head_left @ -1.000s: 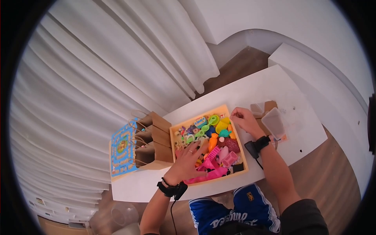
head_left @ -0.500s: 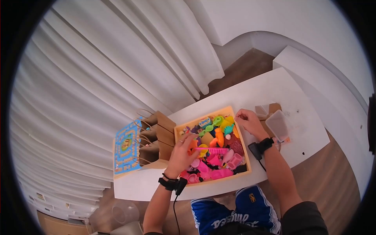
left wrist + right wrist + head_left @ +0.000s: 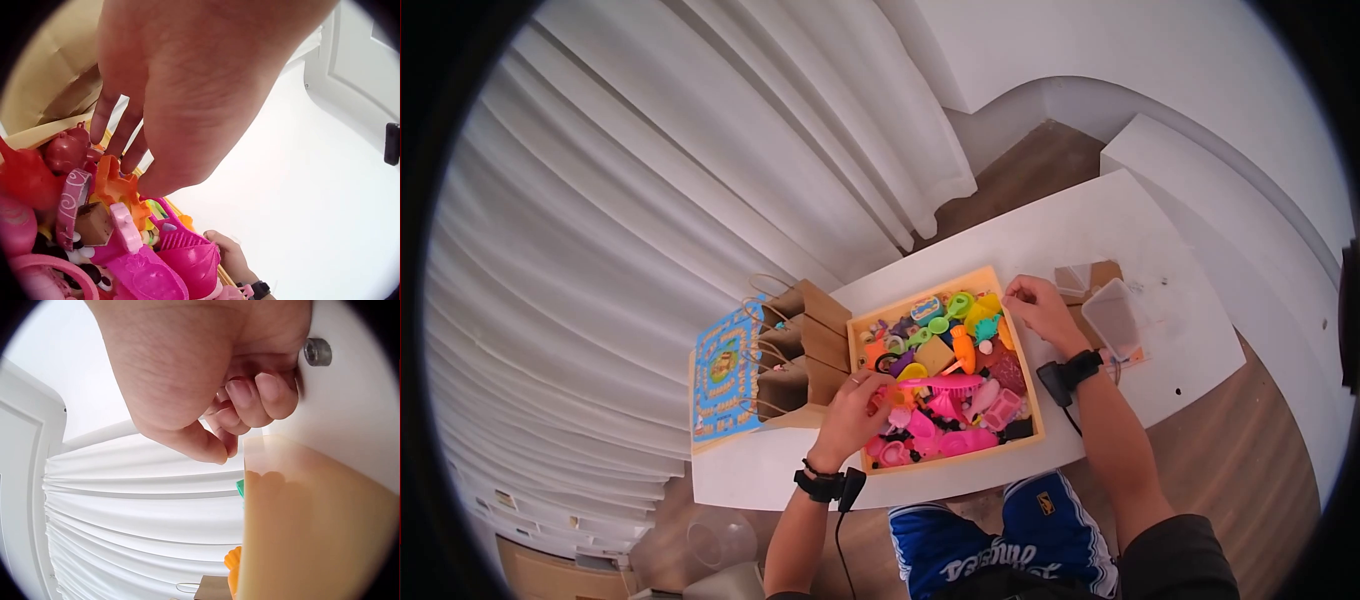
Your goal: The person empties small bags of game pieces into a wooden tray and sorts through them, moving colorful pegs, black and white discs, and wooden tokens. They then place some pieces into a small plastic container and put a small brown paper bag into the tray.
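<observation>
A shallow wooden tray [image 3: 1022, 372] full of colourful small toys stands on the white table. My left hand [image 3: 850, 425] is over its left front part. In the left wrist view, thumb and fingertips pinch an orange wavy-edged cutter [image 3: 115, 184] among the toys. Close to it lie a pink toy comb [image 3: 955, 384], a patterned pink band [image 3: 70, 209] and a red translucent piece [image 3: 65, 153]. My right hand [image 3: 1045, 308] is just outside the tray's right rim, fingers loosely curled and thumb touching a finger, with nothing visible in it.
Several brown paper bags [image 3: 828, 345] with handles stand left of the tray, beside a blue printed board [image 3: 725, 365]. A clear plastic box [image 3: 1113, 318] and brown cardboard [image 3: 1108, 273] lie to the right. A white curtain [image 3: 700, 170] hangs behind.
My left hand has drawn back from the tray's middle toward its left front. The pink comb has shifted and lies across the toys. My right hand keeps its place by the rim.
</observation>
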Demonstrator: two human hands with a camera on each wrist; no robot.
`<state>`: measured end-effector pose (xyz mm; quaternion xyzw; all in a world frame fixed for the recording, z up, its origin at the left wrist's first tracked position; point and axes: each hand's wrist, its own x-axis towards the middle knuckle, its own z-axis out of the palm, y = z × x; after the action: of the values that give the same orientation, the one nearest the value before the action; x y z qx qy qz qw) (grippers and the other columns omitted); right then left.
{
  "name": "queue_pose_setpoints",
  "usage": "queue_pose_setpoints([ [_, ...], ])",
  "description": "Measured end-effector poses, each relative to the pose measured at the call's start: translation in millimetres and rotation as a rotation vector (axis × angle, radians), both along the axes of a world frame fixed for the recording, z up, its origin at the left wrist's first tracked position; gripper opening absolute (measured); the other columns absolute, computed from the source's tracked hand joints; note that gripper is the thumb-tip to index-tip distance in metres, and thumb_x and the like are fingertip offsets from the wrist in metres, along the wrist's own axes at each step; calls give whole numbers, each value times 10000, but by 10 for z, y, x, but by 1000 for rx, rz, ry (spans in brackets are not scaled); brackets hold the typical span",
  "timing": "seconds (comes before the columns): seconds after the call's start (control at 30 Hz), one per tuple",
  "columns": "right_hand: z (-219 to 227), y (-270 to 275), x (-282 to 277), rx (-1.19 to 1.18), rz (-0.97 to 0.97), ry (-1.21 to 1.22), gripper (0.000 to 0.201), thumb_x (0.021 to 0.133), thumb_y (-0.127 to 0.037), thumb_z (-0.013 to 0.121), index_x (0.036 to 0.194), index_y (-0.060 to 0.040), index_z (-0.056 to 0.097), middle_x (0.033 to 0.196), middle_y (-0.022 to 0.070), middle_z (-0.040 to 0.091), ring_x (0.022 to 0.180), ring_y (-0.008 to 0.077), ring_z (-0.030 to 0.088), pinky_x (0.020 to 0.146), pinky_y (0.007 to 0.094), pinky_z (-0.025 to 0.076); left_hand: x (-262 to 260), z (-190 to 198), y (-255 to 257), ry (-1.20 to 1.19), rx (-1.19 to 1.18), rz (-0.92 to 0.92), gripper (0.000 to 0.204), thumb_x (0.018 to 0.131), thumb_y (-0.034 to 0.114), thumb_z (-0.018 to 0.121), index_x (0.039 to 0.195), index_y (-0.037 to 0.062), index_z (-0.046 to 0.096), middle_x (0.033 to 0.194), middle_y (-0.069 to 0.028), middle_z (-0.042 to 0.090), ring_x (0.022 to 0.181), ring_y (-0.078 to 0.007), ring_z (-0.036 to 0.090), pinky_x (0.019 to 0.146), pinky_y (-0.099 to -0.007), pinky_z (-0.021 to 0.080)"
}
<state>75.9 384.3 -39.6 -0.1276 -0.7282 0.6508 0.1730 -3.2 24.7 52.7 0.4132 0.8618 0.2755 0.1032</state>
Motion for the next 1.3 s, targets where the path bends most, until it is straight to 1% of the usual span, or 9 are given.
queue_pose_setpoints([
  [0.17,29,-11,9,-13,9,1,132,930,-125,707,918,-1,664,751,-20,590,702,63,518,650,255,437,-20,-24,-29,60,3,-71,322,873,26,739,1188,38,675,1062,-122,664,851,-236,665,754,-339,557],
  [0.37,28,1,4,-1,10,-4,129,933,-125,700,920,-2,664,751,-29,585,700,59,508,652,250,433,6,-8,23,212,-102,-105,462,830,122,808,1254,61,635,1016,-134,675,904,-298,669,848,-396,538],
  [0.73,41,6,11,-36,22,-35,109,941,-113,697,911,-15,662,750,-45,578,699,40,495,642,236,415,-13,-61,23,209,-56,-93,348,818,104,775,1140,61,651,886,-123,672,898,-328,670,815,-431,519],
  [0.87,33,7,3,-52,16,-12,110,940,-113,701,909,-16,661,743,-47,572,691,39,488,632,238,406,-34,-91,11,174,-112,-75,347,873,176,773,1188,94,653,957,-106,680,968,-317,669,884,-438,489],
  [0.97,27,-6,17,-38,12,-27,114,942,-118,704,909,-18,659,739,-49,568,689,40,485,628,239,401,-22,-112,8,162,-110,-52,280,903,156,735,1164,87,660,969,-120,701,977,-327,678,881,-449,494],
  [1.03,23,-6,10,-23,8,-8,120,945,-121,707,908,-19,656,738,-50,565,681,41,482,624,242,401,-30,-114,24,234,-1,-69,198,903,85,703,1099,61,681,901,-126,714,832,-319,690,807,-433,530],
  [1.07,18,-5,9,-25,8,-13,120,945,-121,707,908,-19,656,738,-50,565,681,41,482,624,242,401,-18,-95,26,229,-2,-69,198,903,85,703,1099,61,681,901,-126,714,832,-319,690,807,-433,530],
  [1.13,12,2,7,-28,23,12,126,949,-124,706,909,-17,654,735,-50,561,676,41,479,614,241,398,5,-36,35,155,-1,-8,188,933,99,666,1118,69,667,984,-138,720,985,-354,684,867,-459,509],
  [1.3,26,0,17,-39,22,-7,136,955,-134,703,910,-16,653,732,-47,558,675,38,473,597,238,388,-5,17,82,167,86,38,171,912,51,668,1083,55,669,971,-138,715,938,-359,689,849,-452,522],
])
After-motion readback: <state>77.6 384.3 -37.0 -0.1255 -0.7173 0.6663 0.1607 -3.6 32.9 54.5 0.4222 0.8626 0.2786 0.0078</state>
